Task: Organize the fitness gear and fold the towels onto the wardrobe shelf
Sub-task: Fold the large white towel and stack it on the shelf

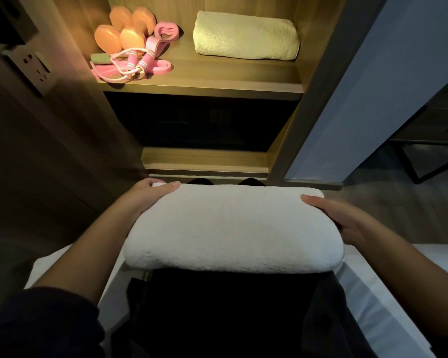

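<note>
One stowed towel lies on the shelf, right of the gear. Your left hand and right hand grip the folded white towel by its ends, over your lap. Next: lift it level and set it by the first.

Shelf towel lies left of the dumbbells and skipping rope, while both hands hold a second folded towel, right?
No. The head view shows the shelf towel lying right of the dumbbells and skipping rope, not left. The left hand and right hand do hold a second folded towel.
</note>
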`<state>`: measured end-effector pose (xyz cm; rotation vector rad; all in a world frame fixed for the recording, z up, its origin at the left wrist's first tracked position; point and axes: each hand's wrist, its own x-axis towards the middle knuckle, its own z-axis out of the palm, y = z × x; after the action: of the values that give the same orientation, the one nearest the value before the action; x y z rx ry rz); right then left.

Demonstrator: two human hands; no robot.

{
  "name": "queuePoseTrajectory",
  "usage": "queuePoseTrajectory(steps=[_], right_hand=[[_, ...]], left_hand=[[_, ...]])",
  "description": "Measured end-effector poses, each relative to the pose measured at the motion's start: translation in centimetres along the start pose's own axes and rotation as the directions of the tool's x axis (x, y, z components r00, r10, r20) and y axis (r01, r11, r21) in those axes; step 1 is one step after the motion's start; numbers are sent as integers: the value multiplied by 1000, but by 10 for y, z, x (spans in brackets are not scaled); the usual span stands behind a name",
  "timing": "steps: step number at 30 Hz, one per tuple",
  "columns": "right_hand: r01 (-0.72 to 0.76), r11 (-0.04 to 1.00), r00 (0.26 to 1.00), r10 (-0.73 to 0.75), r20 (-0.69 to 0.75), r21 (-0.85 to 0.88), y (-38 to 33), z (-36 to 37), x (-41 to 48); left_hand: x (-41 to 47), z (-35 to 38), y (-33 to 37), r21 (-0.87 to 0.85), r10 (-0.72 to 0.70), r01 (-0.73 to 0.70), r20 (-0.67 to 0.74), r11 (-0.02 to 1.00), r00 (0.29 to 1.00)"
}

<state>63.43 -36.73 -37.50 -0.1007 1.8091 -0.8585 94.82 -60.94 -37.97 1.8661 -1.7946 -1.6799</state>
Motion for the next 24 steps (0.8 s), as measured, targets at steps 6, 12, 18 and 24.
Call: queuePoseTrajectory(steps=[6,12,18,24], right_hand=[[106,992,994,-103,-42,74,11,9,-10],[260,944,935,-299,-190,-205,4,20,-19],[339,894,893,-404,-199,-292,2,23,-11],[278,930,936,-319,-150,-241,-12,24,-2]], left_hand=[[-37,-16,-16,-174,-132,159,158,972,979],[-49,3,-18,-32,143,-152,-192,988,971],[-34,2,-19,-106,28,-40,-118,994,993],[-3,-1,3,-109,-125,116,-78,987,989]])
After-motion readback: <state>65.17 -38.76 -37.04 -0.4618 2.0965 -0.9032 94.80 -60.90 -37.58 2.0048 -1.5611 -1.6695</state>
